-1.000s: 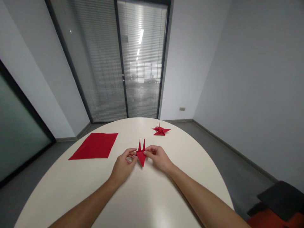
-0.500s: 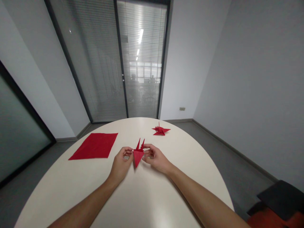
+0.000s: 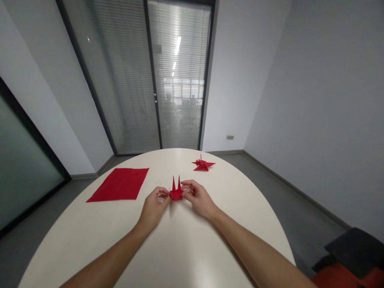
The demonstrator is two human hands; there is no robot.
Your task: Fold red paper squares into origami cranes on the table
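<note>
Between my two hands, over the middle of the table, is a folded piece of red origami paper [image 3: 176, 195] with two thin spikes pointing away from me. My left hand [image 3: 156, 202] pinches its left edge between thumb and fingers. On the right edge, my right hand [image 3: 198, 199] grips it with thumb and forefinger, the other fingers curled. The lower part of the folded paper looks short and wide, with no long point towards me. A faint shadow lies on the tabletop below it.
A flat red paper sheet [image 3: 123, 185] lies on the round white table [image 3: 177, 248] at the left. A finished red paper crane [image 3: 203, 164] rests near the far edge. At the lower right, beyond the table, stands a black and orange chair [image 3: 354, 256].
The long triangular flap that pointed towards me is no longer seen; the folded paper looks shorter. Its two spikes now stand straighter. Both hands have shifted slightly.
</note>
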